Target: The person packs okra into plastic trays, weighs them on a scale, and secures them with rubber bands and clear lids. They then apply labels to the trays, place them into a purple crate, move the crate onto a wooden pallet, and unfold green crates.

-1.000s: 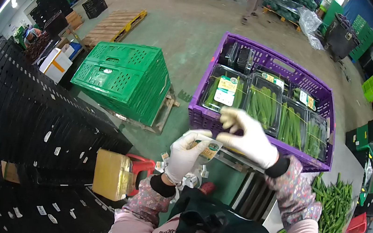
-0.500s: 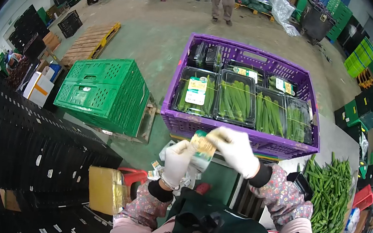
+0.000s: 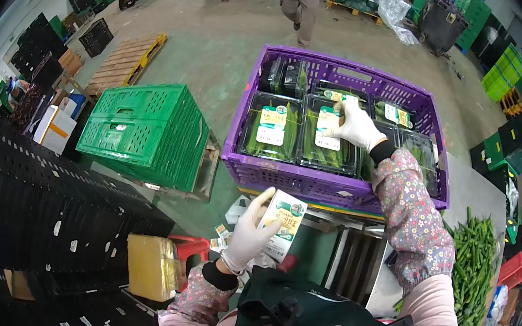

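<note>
My left hand (image 3: pixel 249 231), in a white glove, grips a stack of printed labels (image 3: pixel 282 224) in front of my body. Over the purple crate (image 3: pixel 350 189), my gloved right hand (image 3: pixel 359 128) has its fingers at a white, green and yellow label (image 3: pixel 325 137) on the lid of a clear okra pack (image 3: pixel 345 159). To the left of that, another okra pack (image 3: pixel 285 141) bears a similar label (image 3: pixel 272 125). More packs lie in the crate, some partly hidden behind my right hand and sleeve.
Loose okra (image 3: pixel 474 270) is heaped on a metal table at right. Green crates (image 3: pixel 140 127) stand left of the purple crate, black crates (image 3: pixel 38 200) beyond my left arm. A yellow block (image 3: pixel 148 265) rests by a red stool (image 3: pixel 191 246). A person (image 3: pixel 300 3) walks behind.
My right hand has moved from the label stack up to the crate, and a label now lies on the second front pack. The person in the background has come closer.
</note>
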Motion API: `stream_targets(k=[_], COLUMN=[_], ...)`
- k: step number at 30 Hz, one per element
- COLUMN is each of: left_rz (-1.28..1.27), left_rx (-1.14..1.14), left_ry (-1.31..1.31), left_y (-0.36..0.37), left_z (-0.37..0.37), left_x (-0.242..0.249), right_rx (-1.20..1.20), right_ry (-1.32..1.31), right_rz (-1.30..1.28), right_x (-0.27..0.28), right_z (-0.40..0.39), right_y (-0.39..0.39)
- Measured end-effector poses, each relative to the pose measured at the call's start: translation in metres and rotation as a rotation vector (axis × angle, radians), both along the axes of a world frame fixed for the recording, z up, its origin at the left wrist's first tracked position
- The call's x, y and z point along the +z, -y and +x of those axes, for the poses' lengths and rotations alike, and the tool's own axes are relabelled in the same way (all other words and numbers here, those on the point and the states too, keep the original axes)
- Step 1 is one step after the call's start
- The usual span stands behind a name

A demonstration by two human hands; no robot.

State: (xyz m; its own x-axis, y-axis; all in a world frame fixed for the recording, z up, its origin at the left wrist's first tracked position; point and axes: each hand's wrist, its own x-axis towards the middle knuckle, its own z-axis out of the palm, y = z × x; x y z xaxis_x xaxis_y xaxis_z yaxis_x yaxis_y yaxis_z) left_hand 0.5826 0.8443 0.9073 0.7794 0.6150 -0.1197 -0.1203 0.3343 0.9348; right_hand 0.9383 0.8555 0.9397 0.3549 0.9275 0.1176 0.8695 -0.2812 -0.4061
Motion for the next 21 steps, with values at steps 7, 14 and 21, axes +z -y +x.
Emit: stream_targets(k=[7, 14, 21], left_rz=[0.113, 0.519, 0.109], left_rx=[0.152, 0.132, -0.121], left_ry=[0.057, -0.006, 0.057], left_y=[-0.004, -0.007, -0.004], left_z=[0.013, 0.034, 0.043], left_x=[0.008, 0.012, 0.02], right_rx=[0.016, 0.062, 0.047], right_ry=[-0.552, -0.837, -0.782], right_rz=[0.387, 0.08, 0.056], right_x=[0.035, 0.03, 0.048], right_z=[-0.082, -0.147, -0.158], right_y=[0.057, 0.104, 0.13])
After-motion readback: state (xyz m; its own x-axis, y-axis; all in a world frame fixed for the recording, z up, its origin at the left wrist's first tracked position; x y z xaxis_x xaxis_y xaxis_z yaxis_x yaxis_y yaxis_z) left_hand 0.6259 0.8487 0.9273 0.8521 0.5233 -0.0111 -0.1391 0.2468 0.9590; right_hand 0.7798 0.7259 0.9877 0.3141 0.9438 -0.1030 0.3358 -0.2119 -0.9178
